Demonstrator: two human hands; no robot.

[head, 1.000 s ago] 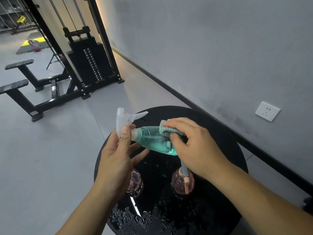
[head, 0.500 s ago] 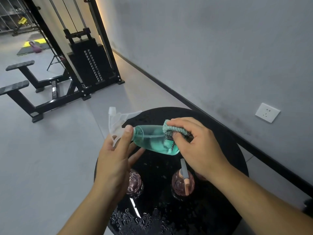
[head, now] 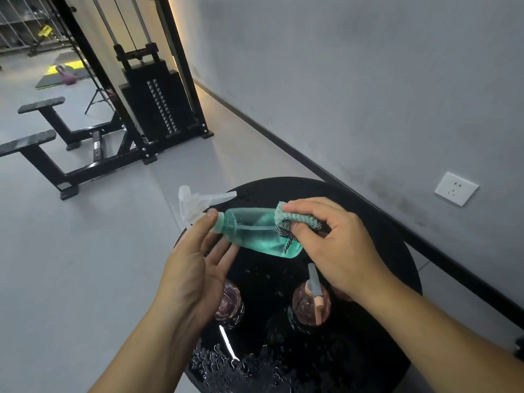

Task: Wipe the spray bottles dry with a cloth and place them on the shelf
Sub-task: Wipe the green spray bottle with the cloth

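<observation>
**Green bottle lying sideways between two hands, above the wet black table**

The person is holding a teal spray bottle (head: 256, 232) on its side in the air over a round black table (head: 391, 251); the bottle's clear trigger head (head: 195, 202) is pointing away to the left, its base toward the right hand. The left hand (head: 195, 268) is gripping at the neck, thumb lying across the top where the head meets the body, the other fingers reaching underneath and only loosely bent; the palm is turned upward. The right hand (head: 337, 245) is pinching a small teal cloth (head: 295, 218) against the bottle's lower end, fingers curled over the top of the cloth and the thumb tucked beneath it; a black-and-white patterned strip is hanging from the cloth down across the bottle's side.

Below the hands, two pinkish bottles are standing on the table; one (head: 229, 303) is sitting partly hidden under the left hand, the other (head: 312, 304) is standing just under the right wrist with its pale pump top showing. Water droplets (head: 226, 364) are scattered over the near edge of the tabletop, glinting; a black weight-stack machine (head: 153, 103) is standing well behind by the grey wall, which is carrying a white socket (head: 456, 188).
</observation>
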